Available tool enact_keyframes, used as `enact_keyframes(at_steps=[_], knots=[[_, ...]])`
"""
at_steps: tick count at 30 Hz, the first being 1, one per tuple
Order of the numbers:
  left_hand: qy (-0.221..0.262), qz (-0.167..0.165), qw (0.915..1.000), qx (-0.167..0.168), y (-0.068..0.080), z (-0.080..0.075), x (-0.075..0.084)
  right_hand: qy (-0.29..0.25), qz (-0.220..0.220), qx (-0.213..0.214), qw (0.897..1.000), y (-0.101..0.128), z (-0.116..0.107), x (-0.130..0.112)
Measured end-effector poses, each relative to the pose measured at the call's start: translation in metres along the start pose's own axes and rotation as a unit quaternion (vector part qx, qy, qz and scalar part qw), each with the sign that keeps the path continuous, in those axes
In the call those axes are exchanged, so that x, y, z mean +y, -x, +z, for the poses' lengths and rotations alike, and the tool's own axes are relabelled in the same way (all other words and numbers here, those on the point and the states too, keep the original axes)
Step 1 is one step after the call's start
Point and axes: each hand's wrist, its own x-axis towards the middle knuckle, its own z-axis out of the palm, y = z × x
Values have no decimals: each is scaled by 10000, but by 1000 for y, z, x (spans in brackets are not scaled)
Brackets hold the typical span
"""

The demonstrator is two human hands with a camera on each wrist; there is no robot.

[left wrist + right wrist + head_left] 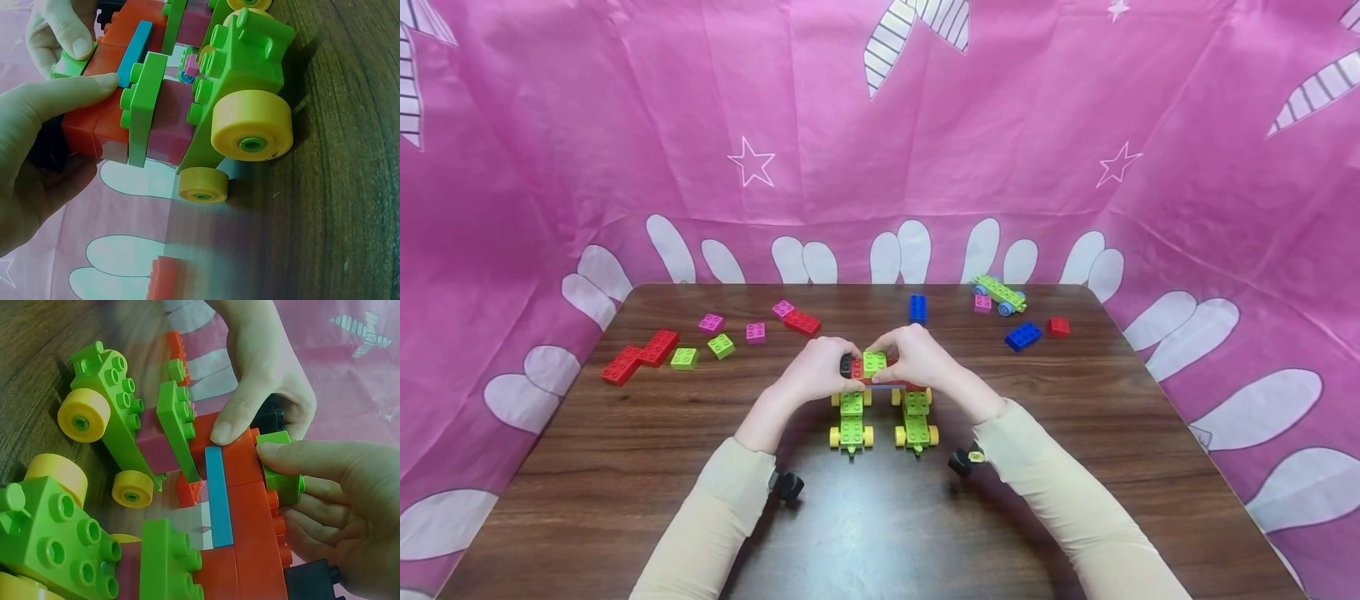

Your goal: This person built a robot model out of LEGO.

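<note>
A small green brick [874, 362] sits on top of a red block span [247, 487], and both hands are clamped on this build near the middle of the tabletop [625, 467]. The left hand [816, 371] grips the span's left end, thumb along the red side and a black brick [846, 364] under its fingers; the right hand [917, 357] pinches the green brick between thumb and fingertips, so the two hands almost meet over it. A thin blue plate [215, 500] runs across the red span. The span rests on two green wheeled carts with yellow wheels, the left cart [851, 423] and the right cart [917, 422], standing side by side just nearer the front edge. Loose bricks lie toward the far edge: a red stepped piece [638, 356] by the left edge, a blue brick [917, 308] at the middle, another blue brick [1022, 336] and a green wheeled chassis [1000, 293] toward the far right corner.
</note>
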Motion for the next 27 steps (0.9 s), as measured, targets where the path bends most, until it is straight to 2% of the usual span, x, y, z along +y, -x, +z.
enact_keyframes(at_steps=[12, 27], knots=[[-55, 12, 10000, -10, -1, 0, 0, -8, 58, -98, 9999, -2, -1, -1], [-110, 57, 9999, 53, 0, 1, -1, 62, 165, 22, 9998, -2, 2, -2]])
